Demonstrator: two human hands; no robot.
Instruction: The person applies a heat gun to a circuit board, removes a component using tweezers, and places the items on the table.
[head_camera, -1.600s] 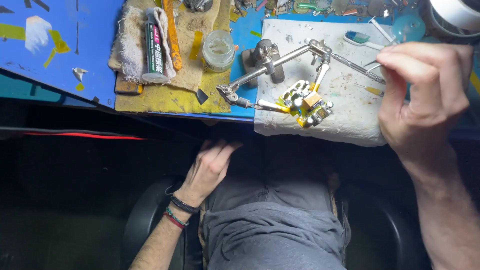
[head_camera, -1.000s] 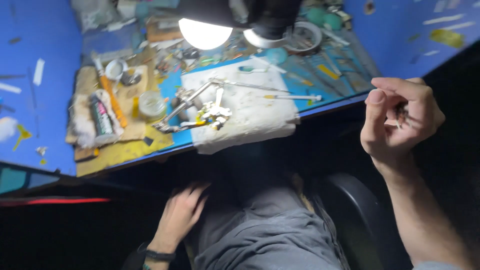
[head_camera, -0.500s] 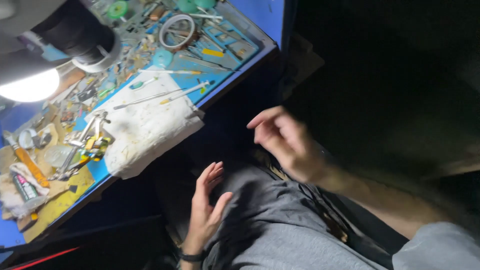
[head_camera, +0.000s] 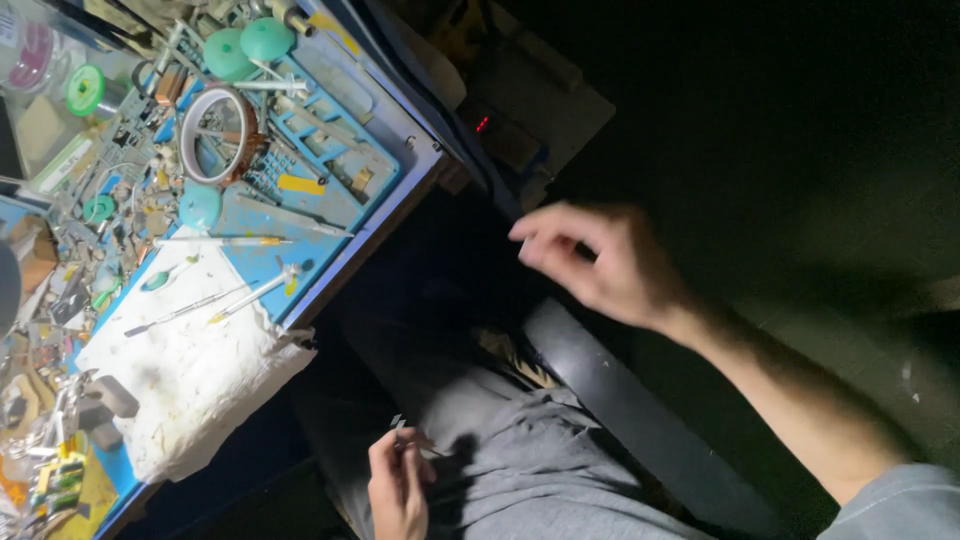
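Observation:
My right hand (head_camera: 605, 262) is blurred with motion and hovers in the dark to the right of the desk corner, above a black chair armrest (head_camera: 625, 405). Its fingers are loosely apart and nothing shows in them. Down at my lap, on grey trousers (head_camera: 520, 470), my left hand (head_camera: 398, 490) has its fingertips pinched together on a small thin metal piece (head_camera: 398, 423). Both hands are off the desk.
A blue work mat (head_camera: 330, 170) covers the desk at left, with a white cloth (head_camera: 190, 375), a tape ring (head_camera: 220, 135), green round caps (head_camera: 250, 45), thin probes and tweezers (head_camera: 215, 300) and several small parts. A dark box with a red light (head_camera: 484, 124) sits beyond the desk corner.
The view has swung further right and the lamp has left the picture. My right hand moved up and away from the lap; my left hand went from flat and open to pinched.

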